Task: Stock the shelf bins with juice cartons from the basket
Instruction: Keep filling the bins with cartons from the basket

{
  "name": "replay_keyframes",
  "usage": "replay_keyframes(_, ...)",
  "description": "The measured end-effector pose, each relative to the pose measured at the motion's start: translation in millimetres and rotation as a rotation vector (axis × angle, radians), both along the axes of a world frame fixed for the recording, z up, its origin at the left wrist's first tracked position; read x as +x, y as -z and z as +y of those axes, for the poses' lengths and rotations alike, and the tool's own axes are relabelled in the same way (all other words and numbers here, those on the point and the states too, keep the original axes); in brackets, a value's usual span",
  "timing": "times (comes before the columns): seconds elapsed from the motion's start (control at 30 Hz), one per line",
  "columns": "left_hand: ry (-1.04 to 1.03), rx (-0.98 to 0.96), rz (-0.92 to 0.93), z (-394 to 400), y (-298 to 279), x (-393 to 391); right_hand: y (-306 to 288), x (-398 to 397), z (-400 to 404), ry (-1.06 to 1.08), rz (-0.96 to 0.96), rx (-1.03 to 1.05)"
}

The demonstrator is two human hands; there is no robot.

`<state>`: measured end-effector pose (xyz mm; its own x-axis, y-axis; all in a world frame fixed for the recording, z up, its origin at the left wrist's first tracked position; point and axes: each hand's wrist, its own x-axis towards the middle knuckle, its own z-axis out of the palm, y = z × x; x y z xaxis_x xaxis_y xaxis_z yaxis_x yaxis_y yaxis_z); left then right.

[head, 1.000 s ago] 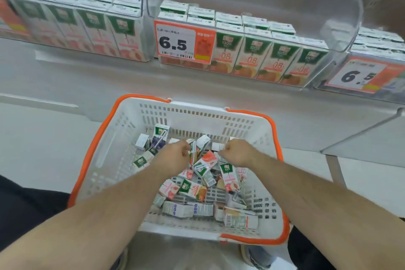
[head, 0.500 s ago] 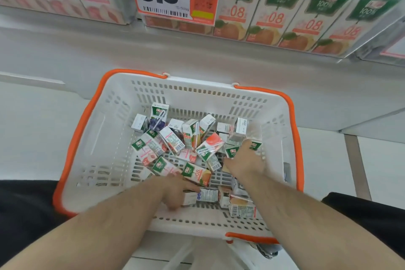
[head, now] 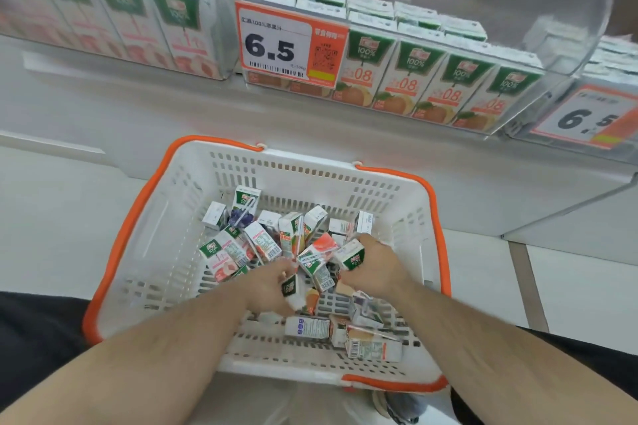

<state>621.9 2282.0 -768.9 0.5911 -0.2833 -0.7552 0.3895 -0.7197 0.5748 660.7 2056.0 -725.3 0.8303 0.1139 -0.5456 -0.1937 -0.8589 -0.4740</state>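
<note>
White basket w/ orange rim sits on the floor below the shelf, directly in front of the person. Its bottom holds a loose heap of small juice cartons, lying at all angles; one purple-fruit carton stands upright near the far wall. Both forearms reach down into the basket. Left hand is curled round an orange-fruit carton, fingers wrapped over it, carton tilted, approx. at heap level. Right hand is closed on a green-top carton, thumb side pressing its face; the carton pokes out to the hand's left. The two hands are near each other, a red-and-white carton lying between them.

Above: clear shelf bins. Centre bin has a front row of four orange-fruit cartons upright, more rows behind, w/ open room at its right end. Price tag reading 6.5 is fixed to its front left. Left bin is packed w/ pink-label cartons. Right bin carries a second 6.5 tag; its contents are blurred.
</note>
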Motion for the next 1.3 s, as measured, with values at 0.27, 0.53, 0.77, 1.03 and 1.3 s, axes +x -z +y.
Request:
replay_keyframes(0.27,-0.954,-0.944,0.187,5,-117,48,-116,20,19,-0.113,-0.298,0.105)
replay_keyframes(0.53,-0.922,-0.816,0.084,30,-223,72,-206,14,47,0.043,-0.441,0.370)
replay_keyframes(0.77,-0.562,-0.524,-0.371,62,-282,77,-240,5,80,0.039,-0.644,0.462)
replay_keyframes(1.03,0.044,-0.265,-0.849,84,-297,65,-278,21,124,0.083,-0.693,0.533)
replay_keyframes(1.3,-0.365,-0.658,-0.685,139,-318,70,-335,68,168,-0.104,-0.367,0.741)
